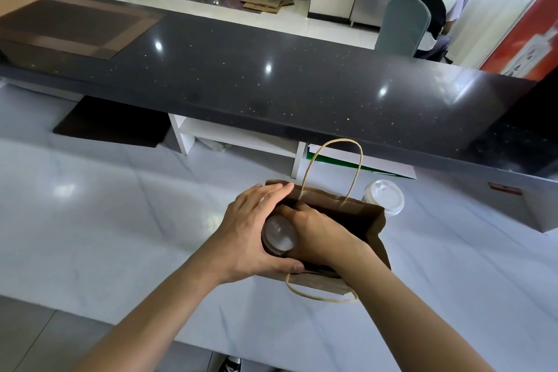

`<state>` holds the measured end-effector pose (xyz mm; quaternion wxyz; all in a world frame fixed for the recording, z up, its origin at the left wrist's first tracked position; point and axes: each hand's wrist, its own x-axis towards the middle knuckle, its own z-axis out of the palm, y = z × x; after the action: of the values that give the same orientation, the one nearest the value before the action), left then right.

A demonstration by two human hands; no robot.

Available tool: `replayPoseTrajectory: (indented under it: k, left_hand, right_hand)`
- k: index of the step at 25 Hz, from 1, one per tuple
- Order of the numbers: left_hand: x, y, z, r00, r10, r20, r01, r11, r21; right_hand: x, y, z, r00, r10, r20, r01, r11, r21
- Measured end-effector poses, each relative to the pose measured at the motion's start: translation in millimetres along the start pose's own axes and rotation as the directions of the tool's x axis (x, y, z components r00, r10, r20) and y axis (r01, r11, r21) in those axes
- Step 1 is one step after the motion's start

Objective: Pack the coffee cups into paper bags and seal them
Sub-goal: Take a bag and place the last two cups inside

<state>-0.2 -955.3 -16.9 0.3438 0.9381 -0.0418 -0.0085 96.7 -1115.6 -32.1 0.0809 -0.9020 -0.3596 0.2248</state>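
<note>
The left hand (244, 235) cups the left end of the brown paper bag (373, 223), fingers stretched along its far rim and thumb hooked over the near edge. Just beside it, a coffee cup (279, 235) sits inside the bag's mouth, its lid facing up. The right hand (317, 235) reaches into the bag and wraps around that cup. Right of the bag, another white-lidded cup (384, 197) stands on the pale counter (120, 235), just beside the bag.

No text or label here is legible.
</note>
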Motion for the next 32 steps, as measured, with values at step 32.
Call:
replayPoseTrajectory:
  k: [32]
  left_hand:
    - [-4.3, -5.8, 3.3, 1.0, -0.01, -0.016, 0.009, 0.997, -0.072]
  right_hand:
    - [-18.6, 148.0, -9.2, 0.67, 0.662, -0.336, -0.538, 0.744, 0.396]
